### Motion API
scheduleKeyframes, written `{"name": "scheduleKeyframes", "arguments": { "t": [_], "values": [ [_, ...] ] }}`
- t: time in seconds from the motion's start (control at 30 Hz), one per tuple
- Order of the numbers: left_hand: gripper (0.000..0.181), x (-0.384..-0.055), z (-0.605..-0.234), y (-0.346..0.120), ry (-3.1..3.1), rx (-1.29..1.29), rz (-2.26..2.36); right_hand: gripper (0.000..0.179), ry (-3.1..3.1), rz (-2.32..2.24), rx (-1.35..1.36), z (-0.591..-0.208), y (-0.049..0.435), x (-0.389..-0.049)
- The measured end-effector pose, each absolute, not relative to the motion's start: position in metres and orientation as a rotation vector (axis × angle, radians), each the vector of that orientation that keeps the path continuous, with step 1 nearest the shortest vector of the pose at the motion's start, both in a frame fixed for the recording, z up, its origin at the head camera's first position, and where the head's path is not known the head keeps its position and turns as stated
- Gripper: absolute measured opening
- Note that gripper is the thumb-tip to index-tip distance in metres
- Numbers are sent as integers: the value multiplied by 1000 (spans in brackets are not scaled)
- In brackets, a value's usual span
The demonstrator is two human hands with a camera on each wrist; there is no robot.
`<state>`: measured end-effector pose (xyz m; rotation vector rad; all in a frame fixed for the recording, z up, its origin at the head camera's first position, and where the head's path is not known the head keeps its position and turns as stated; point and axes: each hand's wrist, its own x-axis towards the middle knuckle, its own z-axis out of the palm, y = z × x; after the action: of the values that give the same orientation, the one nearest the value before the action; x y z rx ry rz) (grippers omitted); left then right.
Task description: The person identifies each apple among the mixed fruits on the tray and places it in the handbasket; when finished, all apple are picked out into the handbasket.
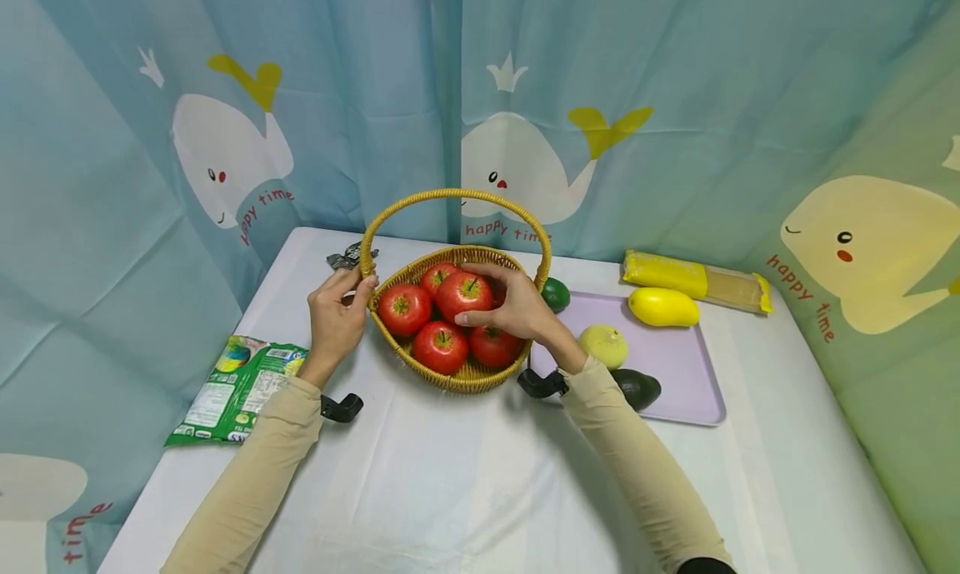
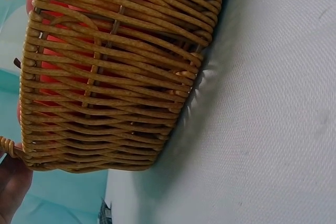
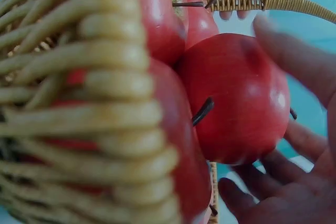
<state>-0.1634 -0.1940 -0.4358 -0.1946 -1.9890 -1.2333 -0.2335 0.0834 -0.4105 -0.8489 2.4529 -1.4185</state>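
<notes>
A woven basket [image 1: 465, 384] with a tall arched handle stands upright on the table, holding several red apples [image 1: 405, 310]. My left hand [image 1: 336, 320] grips the handle's left foot near the rim; the left wrist view shows the basket's woven side [image 2: 121, 87] and part of that hand [image 2: 14, 184]. Over the right half of the basket, my right hand [image 1: 521, 303] holds the top apple [image 1: 463, 297] between thumb and fingers. From the right wrist, this apple [image 3: 233, 103] appears against the other apples, with fingertips [image 3: 268, 169] along its lower side.
Right of the basket, a lilac tray [image 1: 686, 382] carries a yellow mango [image 1: 663, 307], a pale green round fruit [image 1: 604, 345] and a dark avocado [image 1: 637, 388]. A green fruit [image 1: 556, 294] and a yellow packet [image 1: 693, 281] lie behind. Left are a green snack bag [image 1: 243, 391] and a dark wrapper [image 1: 347, 257].
</notes>
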Motion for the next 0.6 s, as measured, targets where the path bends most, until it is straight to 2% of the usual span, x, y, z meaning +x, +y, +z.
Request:
{"name": "scheduleKeyframes", "arguments": {
  "t": [0.17,0.33,0.6],
  "values": [
    [19,-168,-436,-193,-1991,-204,-1240,82,2467,-1410,-934,-408,95,-230],
    [22,-176,-445,-200,-1990,-188,-1290,77,2436,-1471,-978,-388,111,-212],
    [38,-169,-451,-231,-2282,-139,-1353,52,2607,-1397,-1126,-348,170,-173]
  ]
}}
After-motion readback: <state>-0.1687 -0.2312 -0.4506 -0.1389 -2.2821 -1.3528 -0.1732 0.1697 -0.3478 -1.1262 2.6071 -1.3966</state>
